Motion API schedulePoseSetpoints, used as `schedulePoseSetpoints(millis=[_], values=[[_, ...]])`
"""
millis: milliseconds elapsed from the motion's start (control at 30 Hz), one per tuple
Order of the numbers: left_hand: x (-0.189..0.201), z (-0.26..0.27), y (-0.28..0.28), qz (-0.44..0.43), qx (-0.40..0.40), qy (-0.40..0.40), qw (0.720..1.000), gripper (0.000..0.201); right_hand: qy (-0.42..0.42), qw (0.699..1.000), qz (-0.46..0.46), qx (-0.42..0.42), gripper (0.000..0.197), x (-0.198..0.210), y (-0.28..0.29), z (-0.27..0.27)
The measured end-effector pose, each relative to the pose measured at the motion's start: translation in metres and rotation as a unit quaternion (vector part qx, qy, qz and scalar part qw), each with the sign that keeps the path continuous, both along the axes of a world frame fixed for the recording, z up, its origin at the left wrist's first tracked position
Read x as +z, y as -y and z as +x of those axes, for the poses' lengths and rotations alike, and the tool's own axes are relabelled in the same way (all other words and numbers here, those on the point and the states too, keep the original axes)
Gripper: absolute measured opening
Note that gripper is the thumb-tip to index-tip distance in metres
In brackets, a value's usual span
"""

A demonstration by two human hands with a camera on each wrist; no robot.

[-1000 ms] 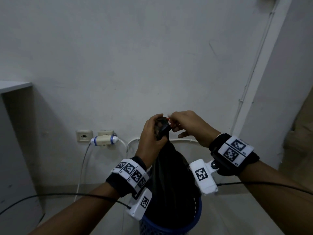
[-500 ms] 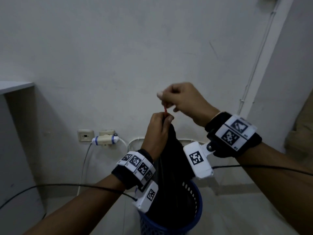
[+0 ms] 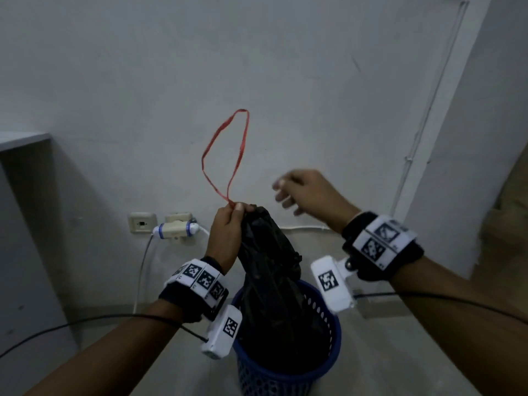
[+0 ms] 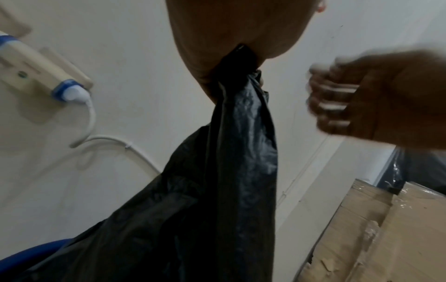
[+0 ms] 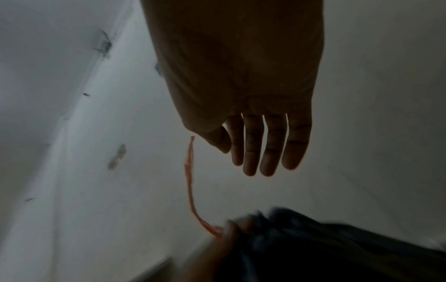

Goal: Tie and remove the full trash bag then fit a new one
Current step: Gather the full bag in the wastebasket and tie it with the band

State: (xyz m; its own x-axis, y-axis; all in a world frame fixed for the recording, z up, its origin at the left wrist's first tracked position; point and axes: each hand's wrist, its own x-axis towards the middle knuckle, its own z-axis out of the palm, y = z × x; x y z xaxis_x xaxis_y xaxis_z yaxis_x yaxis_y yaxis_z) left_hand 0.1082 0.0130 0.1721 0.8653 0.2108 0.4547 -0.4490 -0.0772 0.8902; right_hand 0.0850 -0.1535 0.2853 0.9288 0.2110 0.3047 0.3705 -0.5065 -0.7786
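Observation:
A black trash bag (image 3: 271, 267) stands in a blue perforated bin (image 3: 328, 352), its top gathered into a neck. My left hand (image 3: 240, 208) grips that neck and pinches one end of a red rubber band (image 3: 225, 155). The band stands up in a loose loop in the air above the left hand. To the right of the bag neck my right hand (image 3: 285, 192) is blurred, fingers spread, holding nothing. The right wrist view shows its straight fingers (image 5: 260, 152) apart from the red band (image 5: 189, 181). In the left wrist view the bag (image 4: 229, 171) hangs from the fist.
A wall socket with a white and blue plug (image 3: 174, 228) and its cable sits low on the wall to the left. A grey cabinet (image 3: 25, 224) stands at far left. A cardboard box (image 4: 362, 238) is to the right. A conduit (image 3: 428, 110) runs up the wall.
My right hand stretched the red band upward, then let it go and dropped to the right with fingers spread. The band now flies loose above the left hand, which still holds the bag.

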Motion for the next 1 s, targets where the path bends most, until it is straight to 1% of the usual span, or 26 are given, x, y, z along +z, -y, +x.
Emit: schedulePoseSetpoints(millis=[100, 200, 267, 300, 367, 433, 467, 533, 600, 633, 700, 767, 800, 933, 967, 1000], values=[[-0.009, -0.001, -0.003, -0.052, -0.008, -0.026, 0.998, 0.031, -0.138, 0.988, -0.045, -0.055, 0.024, -0.081, 0.014, 0.02], [-0.015, 0.0, -0.006, -0.109, -0.013, -0.041, 0.993, 0.032, -0.211, 0.969, -0.062, -0.115, 0.029, -0.145, 0.021, 0.037], [-0.018, 0.0, -0.009, -0.138, -0.014, -0.039, 0.99, 0.033, -0.25, 0.959, -0.012, -0.136, 0.024, -0.165, 0.021, 0.04], [-0.02, 0.0, -0.011, -0.149, -0.014, -0.038, 0.988, 0.033, -0.275, 0.95, 0.031, -0.143, 0.029, -0.172, 0.022, 0.04], [-0.024, 0.002, -0.015, -0.165, -0.016, -0.037, 0.985, 0.034, -0.328, 0.927, 0.129, -0.126, 0.026, -0.181, 0.019, 0.035], [-0.028, 0.003, -0.019, -0.174, -0.018, -0.036, 0.984, 0.035, -0.364, 0.905, 0.181, -0.123, 0.029, -0.191, 0.018, 0.036], [-0.031, 0.004, -0.02, -0.175, -0.019, -0.034, 0.984, 0.034, -0.366, 0.9, 0.197, -0.131, 0.027, -0.195, 0.018, 0.038], [-0.036, 0.007, -0.024, -0.171, -0.014, -0.035, 0.985, 0.033, -0.357, 0.891, 0.234, -0.153, 0.016, -0.192, 0.015, 0.042], [-0.041, 0.009, -0.029, -0.169, 0.0, -0.044, 0.985, 0.032, -0.329, 0.892, 0.255, -0.174, 0.007, -0.18, 0.017, 0.043], [-0.042, 0.01, -0.031, -0.175, 0.006, -0.049, 0.983, 0.031, -0.307, 0.896, 0.262, -0.187, 0.006, -0.172, 0.02, 0.044], [-0.044, 0.012, -0.032, -0.195, 0.011, -0.048, 0.98, 0.031, -0.286, 0.888, 0.297, -0.205, 0.005, -0.162, 0.03, 0.045], [-0.043, 0.012, -0.031, -0.216, 0.002, -0.042, 0.976, 0.032, -0.306, 0.877, 0.292, -0.226, 0.022, -0.162, 0.04, 0.048], [-0.042, 0.011, -0.03, -0.222, -0.005, -0.039, 0.974, 0.032, -0.329, 0.876, 0.271, -0.227, 0.028, -0.164, 0.042, 0.047], [-0.04, 0.006, -0.028, -0.198, -0.013, -0.027, 0.98, 0.033, -0.433, 0.853, 0.243, -0.162, 0.041, -0.192, 0.032, 0.043], [-0.041, 0.007, -0.03, -0.191, -0.009, -0.026, 0.981, 0.033, -0.445, 0.851, 0.238, -0.146, 0.041, -0.197, 0.028, 0.042], [-0.042, 0.008, -0.032, -0.183, -0.004, -0.03, 0.983, 0.032, -0.445, 0.854, 0.231, -0.14, 0.034, -0.198, 0.025, 0.04]])
